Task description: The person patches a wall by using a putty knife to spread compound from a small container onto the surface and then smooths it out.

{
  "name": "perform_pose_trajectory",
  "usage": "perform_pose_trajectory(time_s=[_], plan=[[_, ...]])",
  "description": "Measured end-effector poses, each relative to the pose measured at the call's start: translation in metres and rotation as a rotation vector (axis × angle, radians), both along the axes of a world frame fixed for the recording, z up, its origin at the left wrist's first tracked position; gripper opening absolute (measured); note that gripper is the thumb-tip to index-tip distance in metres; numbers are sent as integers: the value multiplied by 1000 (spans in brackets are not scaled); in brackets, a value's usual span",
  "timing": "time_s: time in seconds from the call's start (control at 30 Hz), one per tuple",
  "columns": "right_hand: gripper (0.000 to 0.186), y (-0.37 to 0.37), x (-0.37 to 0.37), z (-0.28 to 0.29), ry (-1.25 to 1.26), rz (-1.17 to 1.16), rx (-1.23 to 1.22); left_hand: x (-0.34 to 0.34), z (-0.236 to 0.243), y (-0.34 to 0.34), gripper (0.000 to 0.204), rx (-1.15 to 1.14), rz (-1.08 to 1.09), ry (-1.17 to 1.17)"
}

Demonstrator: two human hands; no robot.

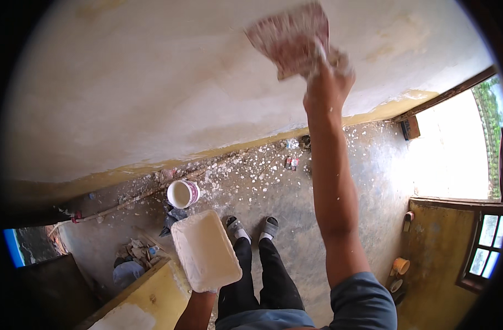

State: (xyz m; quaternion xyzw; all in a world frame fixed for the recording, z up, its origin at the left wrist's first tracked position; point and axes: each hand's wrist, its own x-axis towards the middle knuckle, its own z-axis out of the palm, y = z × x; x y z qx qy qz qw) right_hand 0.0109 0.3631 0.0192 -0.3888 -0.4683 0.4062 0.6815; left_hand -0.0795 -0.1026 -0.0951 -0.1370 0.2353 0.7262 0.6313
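1. While reaching up with the right hand (328,82), gripping a trowel (287,36): fingers wrapped tight round its handle, blade just above the knuckles and lying flat against the wall (152,82).
2. Judging the step in hand: spreading plaster over the wall, somewhere in mid-stroke, the blade blurring and smeared with white and reddish patches.
3. Carrying a tray (204,250) on the left hand (203,292), low and near the waist; fingers hidden underneath it, so not possible to tell how far closed, only that the tray is resting on top of them and tilting a little.
4. Showing a thin white coat on the tray, no heap visible; whether any plaster is on the blade's face is hidden too.
5. Standing well below both sets of fingers: a white bucket (182,193) on the floor (295,192), beyond the tray and just ahead of the sandals (251,225), among scattered white splashes.
6. Weighing what the next move calls for: probably keeping the blade flat and pressed evenly while drawing it across, then bringing the trowel fingers down to the tray fingers for a reload, holding the tray level meanwhile.
7. Watching for drips: anything shed from the blade is likely landing on the forearm or the floor beneath the fingers.
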Motion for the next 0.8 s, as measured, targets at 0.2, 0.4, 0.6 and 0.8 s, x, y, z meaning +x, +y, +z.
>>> perform_pose_trajectory(time_s=[0.2,0.4,0.6,0.8], plan=[[28,-20,61,-147,463,-107,-745,-2,-10,8,75,107,32,-56],[27,1,75,-16,797,147,-146,4,-4,12,75,209,10,-127],[23,22,16,129,388,251,394,17,4,12,75,270,-14,-202],[28,15,15,8,349,11,-43,22,-15,-10,68,-152,26,-16]])
